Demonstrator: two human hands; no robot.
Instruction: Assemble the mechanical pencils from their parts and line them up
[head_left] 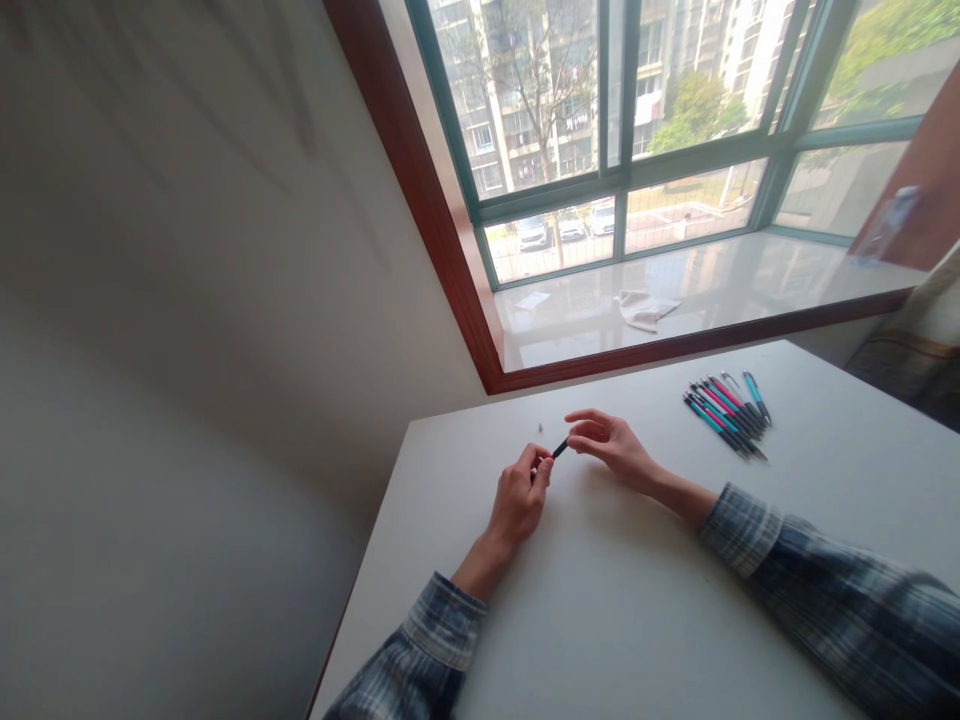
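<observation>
My left hand (523, 492) is closed round a pen (560, 448), whose dark grip section sticks out between my two hands. Most of the pen's barrel is hidden inside the left fingers. At the pen's other end, my right hand (611, 447) pinches with thumb and fingertips, its upper finger lifted. A tiny pale piece (540, 427) lies on the white table (600, 620) just beyond the left hand, too small to name. To the right of my right hand lies a group of several pens (726, 413) with turquoise, pink and black barrels.
The table's far edge runs close to a window sill with a reddish-brown wooden frame (491, 375). On the sill lie a crumpled white cloth (646, 308) and a flat white paper (532, 300). A plain wall (225, 400) stands at the left, and fabric (919, 340) hangs at the right.
</observation>
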